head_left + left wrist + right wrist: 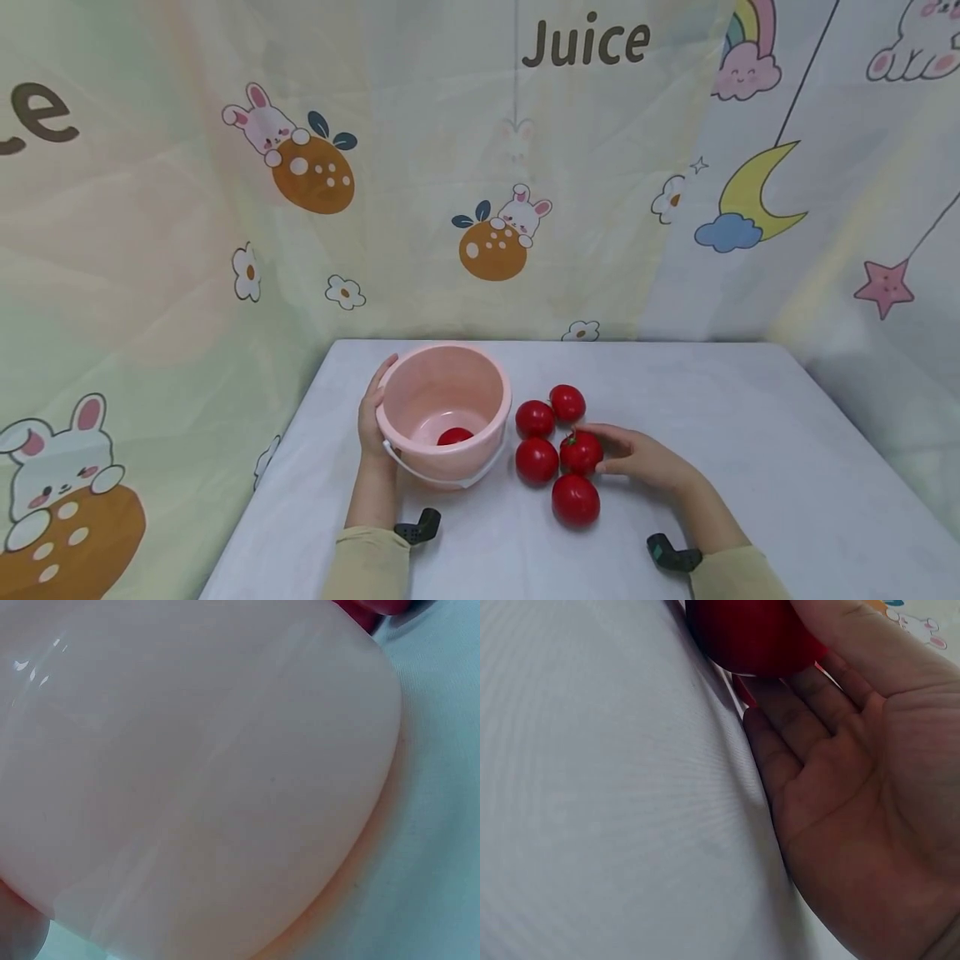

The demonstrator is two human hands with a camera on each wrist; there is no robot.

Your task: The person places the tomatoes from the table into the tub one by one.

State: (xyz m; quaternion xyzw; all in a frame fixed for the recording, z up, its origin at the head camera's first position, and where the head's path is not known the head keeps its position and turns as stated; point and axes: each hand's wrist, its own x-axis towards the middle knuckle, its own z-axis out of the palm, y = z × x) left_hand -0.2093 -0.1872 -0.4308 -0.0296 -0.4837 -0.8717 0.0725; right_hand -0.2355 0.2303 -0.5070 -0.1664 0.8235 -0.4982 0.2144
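Cloth [750, 433], round bucket [447, 386], glossy tomatoes [537, 461]

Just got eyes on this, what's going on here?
A person's left hand holds the side of a pink bucket, with one tomato partly visible inside. The right hand grips a second tomato, to the right of the bucket. Four more tomatoes lie close by on the white table, outside the bucket.

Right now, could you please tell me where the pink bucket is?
In the head view, the pink bucket stands just left of centre on the table, between the left hand on its left and five tomatoes on its right.
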